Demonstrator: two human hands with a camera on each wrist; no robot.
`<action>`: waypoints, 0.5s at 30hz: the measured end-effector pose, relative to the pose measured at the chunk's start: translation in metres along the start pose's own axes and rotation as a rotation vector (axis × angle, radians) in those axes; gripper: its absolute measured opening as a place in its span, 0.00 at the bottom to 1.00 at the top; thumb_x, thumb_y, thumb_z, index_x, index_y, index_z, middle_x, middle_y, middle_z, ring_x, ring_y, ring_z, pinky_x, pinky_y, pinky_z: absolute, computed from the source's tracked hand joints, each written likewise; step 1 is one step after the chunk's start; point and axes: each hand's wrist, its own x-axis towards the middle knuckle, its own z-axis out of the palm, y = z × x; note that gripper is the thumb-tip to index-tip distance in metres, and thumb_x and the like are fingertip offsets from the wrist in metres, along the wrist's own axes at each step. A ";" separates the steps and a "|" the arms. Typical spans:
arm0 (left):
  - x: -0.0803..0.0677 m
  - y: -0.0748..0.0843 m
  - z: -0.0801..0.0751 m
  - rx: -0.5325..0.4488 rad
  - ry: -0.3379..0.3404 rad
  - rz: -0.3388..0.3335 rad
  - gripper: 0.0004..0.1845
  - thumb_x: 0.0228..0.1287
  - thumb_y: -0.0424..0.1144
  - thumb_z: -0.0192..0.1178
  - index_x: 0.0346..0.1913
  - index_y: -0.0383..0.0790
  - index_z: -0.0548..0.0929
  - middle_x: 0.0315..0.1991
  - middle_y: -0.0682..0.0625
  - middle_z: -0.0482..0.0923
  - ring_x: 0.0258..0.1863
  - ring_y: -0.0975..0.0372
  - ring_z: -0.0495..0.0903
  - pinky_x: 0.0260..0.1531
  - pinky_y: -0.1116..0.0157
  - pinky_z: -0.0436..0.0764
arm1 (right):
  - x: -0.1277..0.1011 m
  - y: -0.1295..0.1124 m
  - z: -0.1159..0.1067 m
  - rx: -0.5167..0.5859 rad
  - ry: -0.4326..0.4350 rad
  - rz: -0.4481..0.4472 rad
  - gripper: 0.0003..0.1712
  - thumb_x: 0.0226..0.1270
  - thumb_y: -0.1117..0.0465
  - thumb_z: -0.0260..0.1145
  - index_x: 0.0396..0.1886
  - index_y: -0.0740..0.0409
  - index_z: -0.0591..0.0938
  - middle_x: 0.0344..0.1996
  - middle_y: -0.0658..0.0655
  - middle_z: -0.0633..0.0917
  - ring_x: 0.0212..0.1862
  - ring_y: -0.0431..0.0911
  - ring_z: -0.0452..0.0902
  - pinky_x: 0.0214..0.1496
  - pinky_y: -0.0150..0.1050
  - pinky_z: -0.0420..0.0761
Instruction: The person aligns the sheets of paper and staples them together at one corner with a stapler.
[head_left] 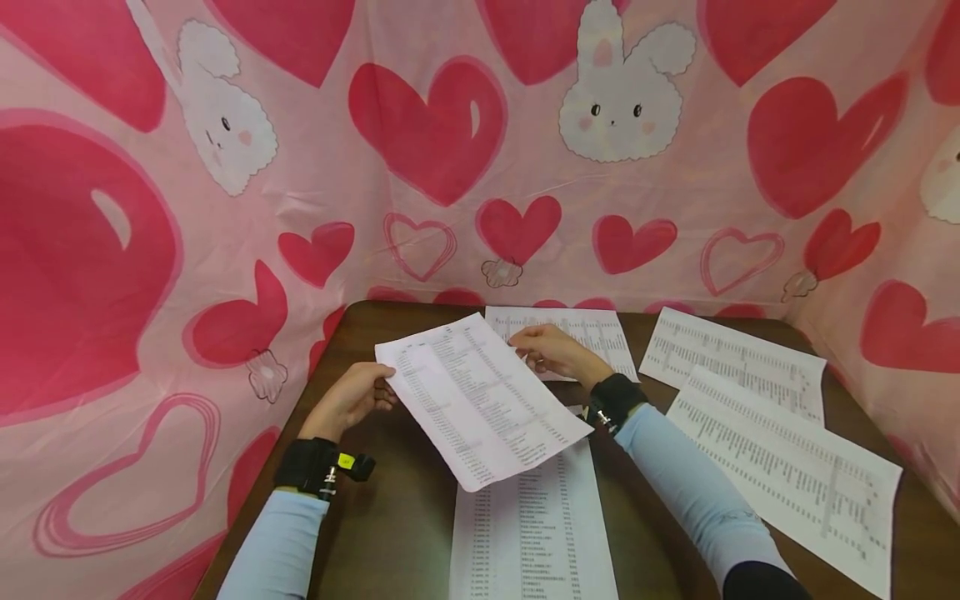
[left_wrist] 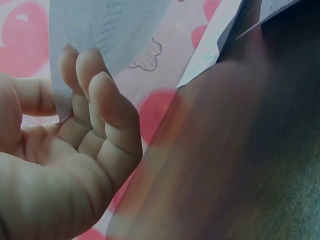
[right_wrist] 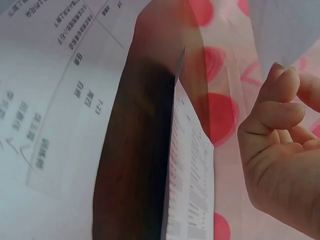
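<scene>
A printed paper sheet (head_left: 480, 400) is raised over the table, tilted, with columns of small text on its face. My left hand (head_left: 351, 402) pinches its left edge between thumb and fingers; in the left wrist view the paper (left_wrist: 110, 30) passes between the thumb and the curled fingers (left_wrist: 107, 97). At the opposite edge my right hand (head_left: 558, 352) pinches the same sheet; the right wrist view has its fingertips closed on the paper's corner (right_wrist: 282, 30). Directly under the raised sheet lies another printed sheet (head_left: 536, 542), its upper part mostly covered.
Behind the right hand, one printed sheet (head_left: 600, 333) lies by the far edge of the dark wooden table (head_left: 397, 517). Two more, an upper sheet (head_left: 738, 358) and a lower sheet (head_left: 795, 475), overlap at the right. A pink heart-and-rabbit cloth (head_left: 442, 150) hangs around the table.
</scene>
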 end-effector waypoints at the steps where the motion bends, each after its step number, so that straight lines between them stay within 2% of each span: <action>1: 0.000 0.000 0.001 0.013 -0.010 0.005 0.11 0.72 0.36 0.46 0.44 0.33 0.77 0.22 0.51 0.80 0.21 0.60 0.77 0.25 0.66 0.79 | 0.000 0.000 0.000 -0.004 0.000 -0.003 0.13 0.69 0.56 0.65 0.45 0.62 0.81 0.26 0.54 0.81 0.19 0.40 0.69 0.20 0.31 0.65; 8: 0.000 0.002 0.006 0.044 -0.038 0.016 0.14 0.73 0.37 0.47 0.47 0.30 0.78 0.25 0.51 0.82 0.21 0.60 0.77 0.25 0.66 0.79 | -0.005 -0.003 -0.001 -0.052 -0.037 -0.019 0.10 0.68 0.60 0.65 0.43 0.62 0.83 0.29 0.54 0.84 0.20 0.41 0.70 0.21 0.32 0.66; 15: 0.001 0.003 0.006 0.037 -0.022 0.016 0.15 0.74 0.39 0.50 0.49 0.29 0.78 0.25 0.51 0.83 0.21 0.60 0.77 0.25 0.66 0.79 | -0.012 -0.004 -0.001 -0.094 -0.023 -0.026 0.07 0.69 0.61 0.64 0.39 0.61 0.81 0.28 0.54 0.82 0.20 0.42 0.68 0.22 0.33 0.67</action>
